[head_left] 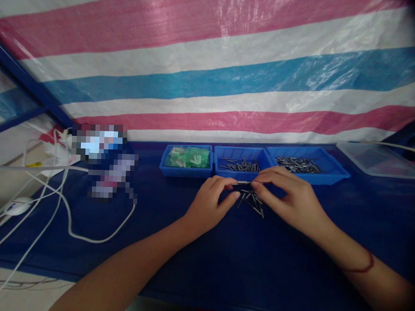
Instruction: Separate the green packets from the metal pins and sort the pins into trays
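A thin metal pin (243,182) stretches level between my two hands, above the blue tabletop. My left hand (209,204) is closed at the pin's left end, its thumb a little below the index finger. At the opposite end, my right hand (293,195) pinches the pin between thumb and fingers. Directly beneath lies a small loose pile of similar dark and silver pins (255,203). Just behind my hands is a blue bin (240,152) with more pins inside. The held pin's exact tip shape is too small to tell.
A blue bin with green packets (189,157) stands left of the middle bin. Another blue bin of metal pins (297,165) stands right, beside a clear plastic lid (377,159). White cables (70,230) trail over the table's left side. A striped sheet (210,87) hangs behind.
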A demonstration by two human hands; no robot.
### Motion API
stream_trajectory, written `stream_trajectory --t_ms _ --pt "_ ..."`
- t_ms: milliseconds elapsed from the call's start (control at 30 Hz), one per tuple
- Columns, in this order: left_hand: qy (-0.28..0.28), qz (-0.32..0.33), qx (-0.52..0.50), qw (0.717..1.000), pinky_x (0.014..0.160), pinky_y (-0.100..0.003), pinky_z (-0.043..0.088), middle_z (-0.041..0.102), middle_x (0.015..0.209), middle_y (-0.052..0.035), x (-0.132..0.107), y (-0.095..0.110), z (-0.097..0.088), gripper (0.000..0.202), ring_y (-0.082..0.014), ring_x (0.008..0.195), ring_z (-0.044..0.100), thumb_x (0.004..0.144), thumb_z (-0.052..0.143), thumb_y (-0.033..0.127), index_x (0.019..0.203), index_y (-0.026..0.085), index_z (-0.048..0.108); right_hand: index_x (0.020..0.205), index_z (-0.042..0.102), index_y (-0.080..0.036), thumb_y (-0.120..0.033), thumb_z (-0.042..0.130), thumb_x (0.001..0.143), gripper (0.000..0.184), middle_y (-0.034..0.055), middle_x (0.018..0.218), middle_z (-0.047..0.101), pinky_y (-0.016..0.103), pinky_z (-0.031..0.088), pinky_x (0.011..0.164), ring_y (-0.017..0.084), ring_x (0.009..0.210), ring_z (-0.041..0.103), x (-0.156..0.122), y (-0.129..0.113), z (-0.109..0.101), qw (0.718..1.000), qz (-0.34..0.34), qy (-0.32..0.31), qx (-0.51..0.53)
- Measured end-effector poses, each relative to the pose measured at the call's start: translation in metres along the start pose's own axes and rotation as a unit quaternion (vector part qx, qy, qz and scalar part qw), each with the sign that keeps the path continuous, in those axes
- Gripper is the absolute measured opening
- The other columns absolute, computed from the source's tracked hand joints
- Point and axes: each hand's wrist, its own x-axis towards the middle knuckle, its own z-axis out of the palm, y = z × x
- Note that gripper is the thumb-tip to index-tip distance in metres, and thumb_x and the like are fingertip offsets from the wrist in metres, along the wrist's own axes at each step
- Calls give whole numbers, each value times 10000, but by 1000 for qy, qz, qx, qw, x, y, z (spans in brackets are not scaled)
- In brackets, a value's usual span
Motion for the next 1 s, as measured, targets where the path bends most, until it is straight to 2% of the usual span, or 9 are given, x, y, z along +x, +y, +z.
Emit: stream_trajectory --t_ms 67,133,267,400,467,567,700,833,1000 --pt "-35 15 59 998 917 -366 417 625 1116 -79 -2 0 1 305 -210 1052 534 927 513 315 1197 181 561 831 617 -220 -281 565 874 91 68 866 654 393 479 793 232 858 615 4 9 -14 997 11 44 -61" --pt "-78 27 114 990 927 -392 393 599 1223 -62 -3 -1 2 303 -232 1128 491 936 494 323 1209 220 577 826 618 -224 -318 551 876 125 81 856 655 415 473 758 259 828 614 5 22 -30 987 43 83 -133" --pt "-135 36 175 975 877 -405 371 608 1259 7 -6 -5 4 255 -234 1138 480 956 450 303 1116 273 646 810 607 -252 -376 441 916 232 96 865 636 468 451 763 327 866 607 1 60 -54 953 103 74 -275" --pt "-147 45 198 968 845 -390 358 633 1221 21 -5 -6 3 256 -212 1095 502 963 435 307 1091 271 655 821 600 -254 -447 434 907 268 96 817 620 532 465 730 362 839 611 -5 85 -58 929 98 53 -354" --pt "-142 46 205 967 847 -381 355 622 1236 12 -5 -6 2 262 -206 1090 502 963 437 314 1129 266 635 865 604 -252 -418 435 916 242 99 855 633 532 469 763 353 863 613 -4 79 -54 932 85 59 -347" --pt "-143 64 209 965 851 -373 354 551 1337 9 -3 -4 1 314 -209 1131 478 965 431 340 1246 285 560 909 608 -270 -356 447 925 183 85 911 650 512 458 819 326 895 609 1 52 -44 947 58 75 -307" --pt "-163 83 210 960 846 -373 353 559 1325 32 -2 -4 1 304 -214 1133 470 972 408 356 1223 313 574 905 642 -230 -281 535 886 120 90 913 672 456 457 801 284 854 601 5 19 -27 970 -18 62 -233" --pt "-159 74 212 961 843 -362 359 602 1245 14 -1 -5 2 274 -200 1092 491 967 425 339 1168 271 599 922 648 -198 -240 586 856 100 75 928 673 414 461 818 242 868 585 1 11 -10 981 -95 1 -168" --pt "-152 59 212 964 805 -334 371 624 1128 -23 0 -5 1 219 -192 1030 518 952 464 309 1088 237 620 887 657 -196 -238 566 872 101 71 903 671 393 461 806 222 871 579 -3 7 3 983 -103 -81 -125"
